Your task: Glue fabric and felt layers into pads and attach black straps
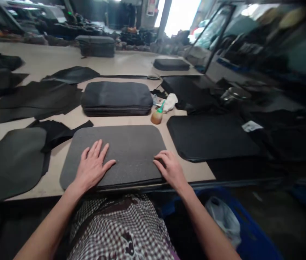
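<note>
A grey panel (131, 144) with rounded corners lies flat in front of me, at the table's near edge, with a dark layer showing under its front edge. My left hand (93, 164) rests on its left half, palm down and fingers spread. At the panel's right edge is my right hand (170, 168), its fingers curled and the tips of thumb and forefinger close together over the surface. What sits between those tips, if anything, is too small to make out. Beyond the panel stands a neat stack of dark panels (117, 97).
Right of the stack stands a small pot of brown liquid (156, 117) with a green-handled brush (161, 106). Black panels (212, 137) lie to the right, dark sheets (14, 159) to the left. A blue crate (250, 224) with a plastic bag (223, 218) is below the table's edge.
</note>
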Available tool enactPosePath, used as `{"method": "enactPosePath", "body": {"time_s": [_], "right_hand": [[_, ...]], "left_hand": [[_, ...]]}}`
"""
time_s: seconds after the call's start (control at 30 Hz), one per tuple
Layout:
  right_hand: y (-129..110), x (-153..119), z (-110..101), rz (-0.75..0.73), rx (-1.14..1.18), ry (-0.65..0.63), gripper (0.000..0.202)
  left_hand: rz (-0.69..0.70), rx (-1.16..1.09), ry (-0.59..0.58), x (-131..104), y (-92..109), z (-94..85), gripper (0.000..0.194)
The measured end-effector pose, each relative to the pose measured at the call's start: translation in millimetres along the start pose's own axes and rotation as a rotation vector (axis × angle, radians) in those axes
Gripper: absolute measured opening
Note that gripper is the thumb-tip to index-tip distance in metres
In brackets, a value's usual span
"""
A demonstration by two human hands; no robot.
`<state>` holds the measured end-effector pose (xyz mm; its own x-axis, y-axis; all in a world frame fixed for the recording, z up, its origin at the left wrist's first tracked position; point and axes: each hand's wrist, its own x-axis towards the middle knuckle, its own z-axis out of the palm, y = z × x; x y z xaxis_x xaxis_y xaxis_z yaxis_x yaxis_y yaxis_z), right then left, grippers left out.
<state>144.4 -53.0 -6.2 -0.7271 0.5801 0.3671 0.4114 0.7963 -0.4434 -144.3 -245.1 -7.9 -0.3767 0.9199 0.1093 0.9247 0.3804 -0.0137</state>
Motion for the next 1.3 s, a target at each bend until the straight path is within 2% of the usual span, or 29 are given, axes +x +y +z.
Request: {"method": "enactPosePath", "body": {"time_s": [0.1, 0.3, 0.4, 0.53, 0.6, 0.7, 0.9, 1.1, 1.2, 1.3], "right_hand": [[-7.2, 3.8, -0.1, 0.010, -0.080, -0.003, 0.035], [-24.8, 37.9, 11.9, -0.178, -0.140, -0.223, 0.072], [-39.8, 61.2, 24.0, -0.263, -0.129, -0.271, 0.079], [-57.4, 89.9, 46.6, -0.331, -0.166, -0.241, 0.077], [-55.8, 100.9, 56.5, -0.290, -0.204, -0.223, 0.075], [-38.2, 107.3, 61.7, -0.169, -0.250, -0.207, 0.071], [-0.6, 90.0, 51.3, 0.103, -0.300, -0.099, 0.073], [-6.9, 87.1, 58.8, 0.251, -0.270, -0.052, 0.081], [-4.2, 94.7, 43.5, 0.232, -0.214, -0.102, 0.074], [15.9, 98.3, 5.2, 0.212, -0.014, -0.170, 0.058]], "left_hand": [[0.017, 0.028, 0.007, 0.9, -0.3, 5.0, 0.072], [-0.004, 0.086, -0.018, 1.4, 1.7, 6.5, 0.070], [-0.001, 0.128, -0.030, 2.4, 1.9, 6.5, 0.070], [0.003, 0.154, -0.037, 2.9, 1.8, 8.4, 0.071], [0.009, 0.158, -0.031, 3.1, 1.1, 9.8, 0.072], [0.016, 0.154, -0.020, 3.2, -0.9, 11.5, 0.073], [0.021, 0.139, -0.035, 2.4, -5.7, 13.9, 0.073], [0.011, 0.133, -0.045, 3.5, -2.6, 9.9, 0.073], [-0.008, 0.111, -0.066, 3.7, 1.5, 3.2, 0.073], [-0.022, 0.074, -0.070, 3.8, 4.4, -1.7, 0.072]]}}
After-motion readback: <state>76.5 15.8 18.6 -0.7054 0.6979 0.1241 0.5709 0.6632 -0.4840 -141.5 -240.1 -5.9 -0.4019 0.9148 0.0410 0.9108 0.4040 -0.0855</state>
